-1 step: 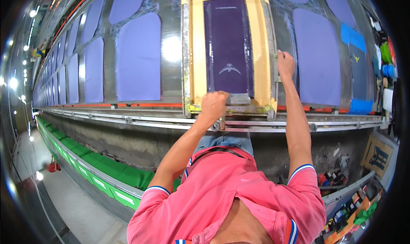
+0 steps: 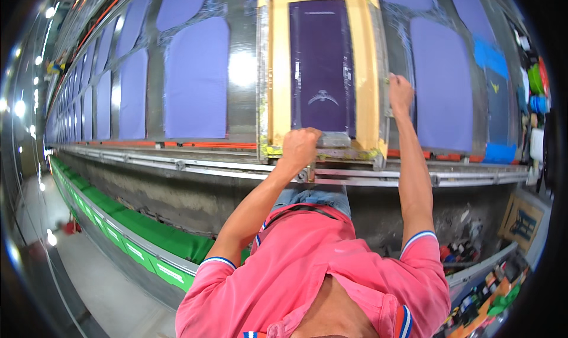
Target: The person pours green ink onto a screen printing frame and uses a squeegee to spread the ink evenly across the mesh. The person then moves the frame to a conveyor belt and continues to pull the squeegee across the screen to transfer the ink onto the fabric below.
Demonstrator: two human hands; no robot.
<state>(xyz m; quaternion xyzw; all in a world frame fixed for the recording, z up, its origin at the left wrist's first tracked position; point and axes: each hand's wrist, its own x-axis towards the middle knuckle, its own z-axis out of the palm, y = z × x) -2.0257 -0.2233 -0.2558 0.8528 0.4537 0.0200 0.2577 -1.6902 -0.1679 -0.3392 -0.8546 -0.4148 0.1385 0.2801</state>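
Observation:
A screen-printing frame [image 2: 381, 116] lies on the long table in front of me, with yellow borders around a dark purple mesh [image 2: 322, 48]. A small pale crest shows low on the mesh. My left hand [image 2: 300, 147] is closed at the frame's near end, its fingers curled under and partly hidden. Right beside it lies a grey, shiny bar [image 2: 336, 140], perhaps a squeegee; whether the hand grips it or the frame's edge is unclear. At the frame's right side, my right hand [image 2: 401, 94] has its fingers closed on the outer edge.
Rows of lavender fabric panels [image 2: 197, 81] lie along the table, another panel [image 2: 441, 83] to the right. Blue tape [image 2: 500, 151] holds a dark sheet there. A metal rail [image 2: 231, 171] runs along the table's near edge. Green covers [image 2: 127, 211] line the lower left; coloured containers [image 2: 535, 78] stand far right.
The whole view has shifted slightly. Both hands keep their places at the frame, and nothing has been taken up or let go.

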